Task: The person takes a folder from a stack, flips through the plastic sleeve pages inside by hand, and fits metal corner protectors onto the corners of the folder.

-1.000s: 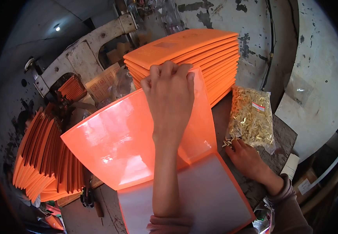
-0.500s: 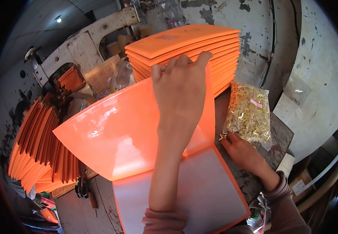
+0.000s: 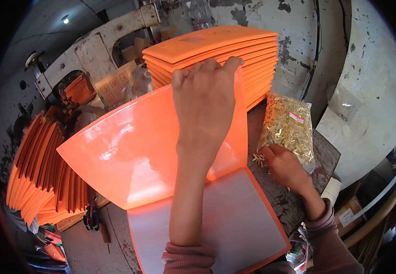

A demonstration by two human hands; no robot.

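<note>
My left hand (image 3: 204,93) is closed over the top edge of the raised cover of an orange folder (image 3: 111,150), holding it upright. The folder's lower half (image 3: 234,214), greyish-white inside with an orange border, lies flat on the table beneath my left forearm. Beside the folder, my right hand (image 3: 285,166) has its fingers drawn together near a few loose small brass-coloured metal tubes (image 3: 258,160). Whatever its fingertips hold is hidden. Just behind that hand lies a clear plastic bag (image 3: 289,130) full of the same pieces, with a red and white label.
A tall stack of orange folders (image 3: 211,43) stands behind the raised cover. More folders (image 3: 35,169) lean fanned out at the left. Scissors (image 3: 91,219) and a brown-handled pointed tool (image 3: 104,234) lie on the dark table (image 3: 77,246). A worn metal machine (image 3: 93,52) stands behind.
My right hand has shifted slightly up and its fingers have curled in over the brass pieces, more of which now show. My left hand still holds the cover up. The view has moved slightly.
</note>
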